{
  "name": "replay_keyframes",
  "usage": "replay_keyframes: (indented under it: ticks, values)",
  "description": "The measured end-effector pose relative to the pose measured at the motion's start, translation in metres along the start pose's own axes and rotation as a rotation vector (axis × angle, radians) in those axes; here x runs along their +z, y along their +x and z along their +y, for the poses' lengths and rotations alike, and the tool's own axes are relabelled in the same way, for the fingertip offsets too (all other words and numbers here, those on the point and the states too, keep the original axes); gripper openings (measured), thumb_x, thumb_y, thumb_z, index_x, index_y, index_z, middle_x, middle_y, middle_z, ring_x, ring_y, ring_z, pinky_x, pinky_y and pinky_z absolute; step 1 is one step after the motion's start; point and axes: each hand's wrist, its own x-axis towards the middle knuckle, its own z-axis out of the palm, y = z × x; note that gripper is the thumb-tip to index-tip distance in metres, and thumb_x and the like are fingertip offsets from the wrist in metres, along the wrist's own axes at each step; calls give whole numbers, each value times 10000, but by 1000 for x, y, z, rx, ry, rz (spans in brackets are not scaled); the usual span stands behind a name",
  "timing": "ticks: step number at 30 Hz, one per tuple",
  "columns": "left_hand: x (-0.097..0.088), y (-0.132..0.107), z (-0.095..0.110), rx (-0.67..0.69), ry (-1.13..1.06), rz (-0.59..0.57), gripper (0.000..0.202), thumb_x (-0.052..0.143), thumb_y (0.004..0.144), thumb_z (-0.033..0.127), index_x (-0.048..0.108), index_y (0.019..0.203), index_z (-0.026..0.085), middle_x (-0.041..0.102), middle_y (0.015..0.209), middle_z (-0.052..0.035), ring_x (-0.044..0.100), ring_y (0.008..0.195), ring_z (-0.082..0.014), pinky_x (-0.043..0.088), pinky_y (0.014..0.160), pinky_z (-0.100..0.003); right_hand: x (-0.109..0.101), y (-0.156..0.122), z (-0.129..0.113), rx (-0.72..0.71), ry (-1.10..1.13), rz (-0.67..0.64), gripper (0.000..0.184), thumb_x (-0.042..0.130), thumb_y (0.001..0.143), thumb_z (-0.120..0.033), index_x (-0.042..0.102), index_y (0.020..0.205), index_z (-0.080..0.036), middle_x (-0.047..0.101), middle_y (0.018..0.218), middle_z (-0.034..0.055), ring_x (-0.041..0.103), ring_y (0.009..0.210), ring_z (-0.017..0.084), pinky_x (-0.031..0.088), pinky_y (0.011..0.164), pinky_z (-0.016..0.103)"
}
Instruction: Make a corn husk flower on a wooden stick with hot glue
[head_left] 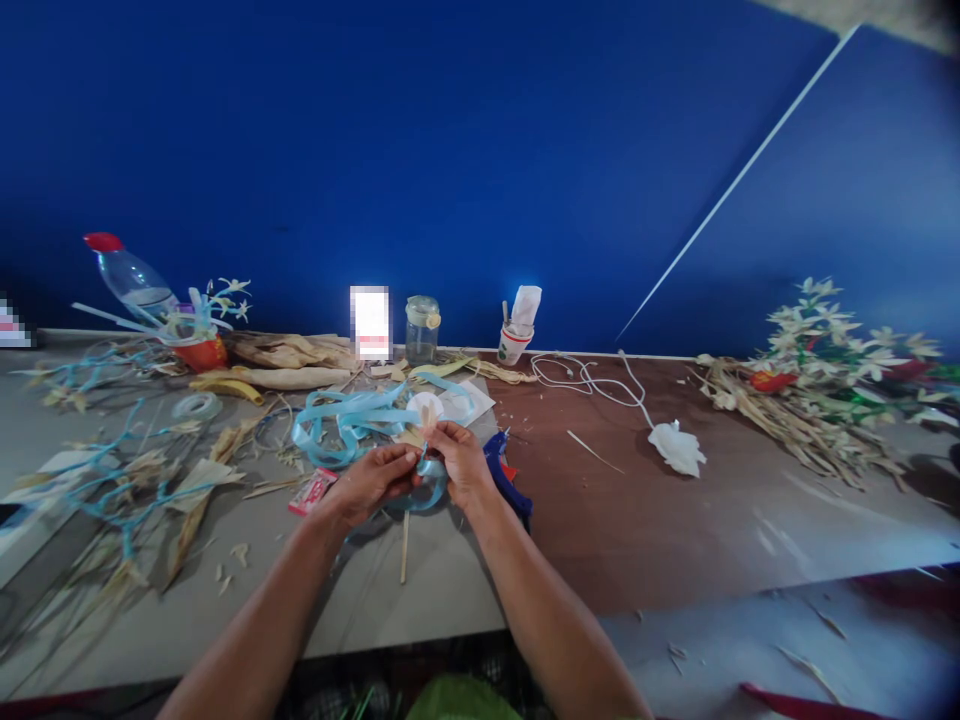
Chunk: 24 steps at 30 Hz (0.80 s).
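My left hand [379, 475] and my right hand [459, 462] meet over the middle of the table, fingertips pinched together. Between them runs light blue ribbon [429, 492], which loops down below my fingers. Pale husk-like strips [426, 412] stick up just above my right fingertips; whether they belong to the held piece is unclear. A thin straw-coloured stick [405, 550] shows below my hands. Behind my left hand lies a loose heap of the same blue ribbon [337, 425]. A dark blue tool [506, 475], partly hidden by my right wrist, rests alongside.
Left are blue-wrapped branches [127, 500], a tape roll [196, 405], a red packet [313, 491] and a tilted bottle [135, 280]. Dried husks [292, 352], a jar [423, 330] and a paper cup [514, 345] line the back. A white cable [600, 385] and white flowers [817, 330] are right.
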Motion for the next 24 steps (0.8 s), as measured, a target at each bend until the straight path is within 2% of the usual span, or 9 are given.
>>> replay_keyframes:
  ticks: [5, 11, 14, 16, 20, 24]
  values:
    - [3, -1, 2, 9, -24, 56, 248, 740, 634, 317, 573, 646, 135, 504, 581, 33, 458, 480, -45, 361, 463, -158, 3, -2, 2, -1, 6, -19, 233, 727, 546, -288, 529, 557, -165, 496, 443, -73, 399, 393, 54, 304, 403, 188]
    - [10, -2, -1, 16, -43, 40, 265, 755, 610, 315, 554, 618, 142, 487, 584, 44, 481, 501, -56, 430, 545, -193, 6, -4, 2, -13, 29, -25, 235, 722, 547, -269, 517, 526, -158, 469, 408, -77, 355, 367, 40, 268, 386, 182]
    - [14, -1, -2, 28, -39, 66, 278, 760, 601, 328, 560, 633, 138, 500, 574, 38, 479, 497, -56, 394, 514, -177, 4, -2, 2, -24, 38, -14, 240, 724, 551, -277, 516, 533, -160, 477, 417, -73, 357, 370, 42, 267, 381, 179]
    - [15, 0, -2, 45, -21, 78, 291, 741, 622, 366, 573, 650, 130, 521, 558, 27, 429, 457, -43, 324, 451, -160, 2, 0, 2, -28, 44, -4, 256, 724, 559, -294, 504, 531, -165, 470, 419, -75, 356, 369, 45, 268, 378, 181]
    - [13, 0, -1, 97, 37, 18, 289, 631, 735, 405, 620, 742, 117, 597, 605, -19, 307, 396, -21, 220, 404, -174, -2, 5, 1, -54, 37, 11, 287, 729, 565, -337, 507, 511, -162, 471, 432, -69, 366, 384, 46, 295, 398, 183]
    - [6, 0, 0, 93, 42, -20, 230, 680, 700, 331, 636, 781, 121, 593, 611, -18, 332, 408, -25, 194, 397, -172, -3, 3, -1, -1, 0, 0, 357, 684, 600, -497, 618, 634, -148, 527, 499, -37, 437, 416, 72, 341, 422, 200]
